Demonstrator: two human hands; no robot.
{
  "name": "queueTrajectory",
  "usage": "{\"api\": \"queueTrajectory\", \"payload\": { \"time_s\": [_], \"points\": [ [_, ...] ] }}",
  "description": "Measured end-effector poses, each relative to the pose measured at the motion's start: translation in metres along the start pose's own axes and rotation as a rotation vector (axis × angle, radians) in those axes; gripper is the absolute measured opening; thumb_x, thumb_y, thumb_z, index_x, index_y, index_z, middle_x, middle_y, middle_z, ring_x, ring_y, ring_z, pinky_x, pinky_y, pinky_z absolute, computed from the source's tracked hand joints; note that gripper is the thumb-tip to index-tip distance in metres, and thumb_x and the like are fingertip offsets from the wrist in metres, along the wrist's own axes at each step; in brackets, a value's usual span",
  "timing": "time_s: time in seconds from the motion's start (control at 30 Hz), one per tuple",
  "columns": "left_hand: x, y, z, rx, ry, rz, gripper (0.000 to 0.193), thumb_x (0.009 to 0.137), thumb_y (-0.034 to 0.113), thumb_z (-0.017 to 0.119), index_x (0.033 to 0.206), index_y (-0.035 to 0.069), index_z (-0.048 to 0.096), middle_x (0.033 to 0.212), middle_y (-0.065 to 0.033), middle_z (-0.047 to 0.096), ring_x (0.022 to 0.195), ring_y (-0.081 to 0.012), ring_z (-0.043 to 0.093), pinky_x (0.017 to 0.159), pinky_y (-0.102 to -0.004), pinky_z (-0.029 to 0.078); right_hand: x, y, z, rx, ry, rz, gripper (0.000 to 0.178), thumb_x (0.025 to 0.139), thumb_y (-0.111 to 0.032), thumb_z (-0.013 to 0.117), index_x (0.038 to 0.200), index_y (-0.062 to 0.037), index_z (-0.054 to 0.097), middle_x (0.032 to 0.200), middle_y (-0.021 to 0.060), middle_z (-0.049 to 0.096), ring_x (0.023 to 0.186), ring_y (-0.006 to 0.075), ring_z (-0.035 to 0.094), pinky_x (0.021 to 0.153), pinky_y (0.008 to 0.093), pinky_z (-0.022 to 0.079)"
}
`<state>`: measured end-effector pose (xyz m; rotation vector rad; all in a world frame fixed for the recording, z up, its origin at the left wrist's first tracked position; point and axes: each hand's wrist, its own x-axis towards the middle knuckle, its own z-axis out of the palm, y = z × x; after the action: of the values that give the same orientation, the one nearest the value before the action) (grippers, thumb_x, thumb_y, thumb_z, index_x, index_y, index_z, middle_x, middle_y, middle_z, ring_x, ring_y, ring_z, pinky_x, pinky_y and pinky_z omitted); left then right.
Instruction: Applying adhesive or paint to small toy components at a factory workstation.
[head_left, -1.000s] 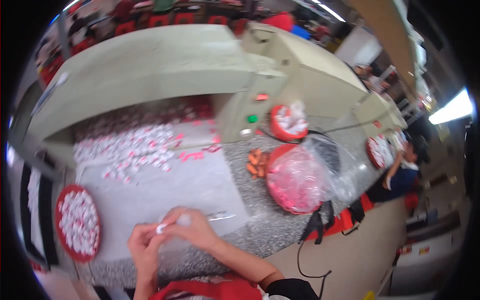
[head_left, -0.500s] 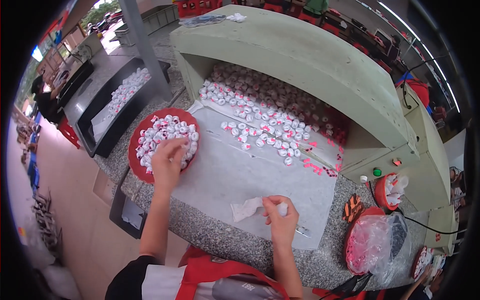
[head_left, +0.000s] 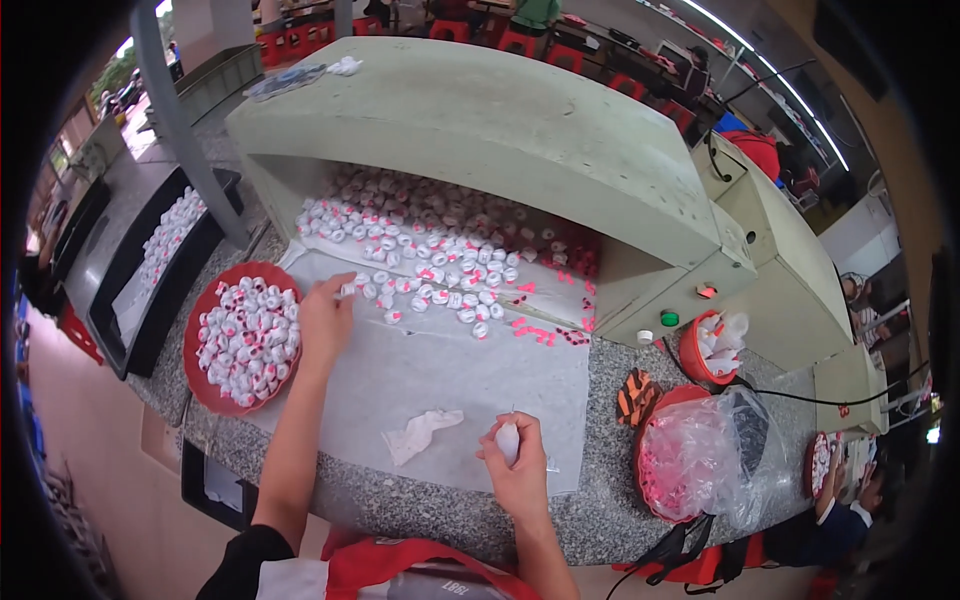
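My left hand (head_left: 328, 318) reaches to the left end of a loose row of small white balls with pink marks (head_left: 468, 280), its thumb and fingertips closed around one white ball (head_left: 347, 290). My right hand (head_left: 518, 462), low on the white sheet (head_left: 370, 400), is wrapped round a small white squeeze bottle (head_left: 508, 440) whose thin tip points up. Between the hands lies a crumpled white tissue (head_left: 424, 434), touched by neither. A red scalloped bowl (head_left: 197, 385) heaped with similar balls stands left of my left forearm.
A pale green arched metal housing (head_left: 480, 120) covers many more balls at the back. Small pink pieces (head_left: 535, 332) lie by its right opening. On the right are a red cup of white bottles (head_left: 690, 350), a striped cloth (head_left: 637, 396) and a plastic-covered red basin (head_left: 650, 480). A black tray (head_left: 110, 345) stands left.
My left hand has left the red bowl and moved right to the loose balls. My right hand has come away from the tissue, still holding the bottle. The whole view has shifted.
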<state>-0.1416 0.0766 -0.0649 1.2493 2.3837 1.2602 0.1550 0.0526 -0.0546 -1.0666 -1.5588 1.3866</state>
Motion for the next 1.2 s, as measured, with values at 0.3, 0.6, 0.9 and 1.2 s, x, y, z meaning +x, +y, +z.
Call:
{"api": "queueTrajectory", "payload": {
  "time_s": [0.3, 0.6, 0.9, 1.2],
  "points": [
    [-0.114, 0.11, -0.008, -1.204, -0.481, -0.395, 0.03, 0.076, -0.005, 0.056, 0.106, -0.003, 0.053, 0.095, -0.0121, 0.058, 0.084, -0.021, 0.06, 0.074, -0.026, 0.05, -0.003, -0.071, -0.015, 0.241, 0.246, -0.046, 0.027, 0.072, -0.007, 0.059, 0.095, 0.0014, 0.048, 0.085, 0.0109, 0.054, 0.069, 0.0139, 0.055, 0.06, 0.0227, 0.045],
    [-0.13, 0.125, -0.004, -1.09, -0.331, 0.022, 0.031, 0.073, -0.014, 0.057, 0.101, -0.006, 0.049, 0.101, -0.0129, 0.051, 0.093, -0.02, 0.057, 0.079, -0.0286, 0.049, -0.029, -0.077, -0.01, -0.291, 0.289, -0.519, 0.022, 0.071, -0.011, 0.058, 0.088, 0.0013, 0.052, 0.082, 0.009, 0.053, 0.071, 0.0146, 0.051, 0.065, 0.0252, 0.042],
    [-0.134, 0.124, -0.008, -1.082, -0.293, 0.054, 0.029, 0.071, -0.013, 0.058, 0.098, -0.005, 0.052, 0.102, -0.0118, 0.05, 0.092, -0.0187, 0.057, 0.08, -0.0273, 0.05, -0.026, -0.076, -0.008, -0.268, 0.25, -0.54, 0.018, 0.073, -0.008, 0.058, 0.087, 0.0009, 0.053, 0.08, 0.0093, 0.055, 0.067, 0.0142, 0.053, 0.06, 0.0243, 0.044],
    [-0.132, 0.124, -0.009, -1.042, -0.307, 0.068, 0.027, 0.071, -0.013, 0.058, 0.097, -0.005, 0.053, 0.102, -0.012, 0.05, 0.093, -0.0192, 0.057, 0.08, -0.0278, 0.051, -0.019, -0.081, -0.007, -0.339, 0.226, -0.683, 0.021, 0.066, -0.004, 0.062, 0.084, 0.0019, 0.054, 0.07, 0.0099, 0.06, 0.054, 0.0209, 0.059, 0.051, 0.0279, 0.048]
  ]
}}
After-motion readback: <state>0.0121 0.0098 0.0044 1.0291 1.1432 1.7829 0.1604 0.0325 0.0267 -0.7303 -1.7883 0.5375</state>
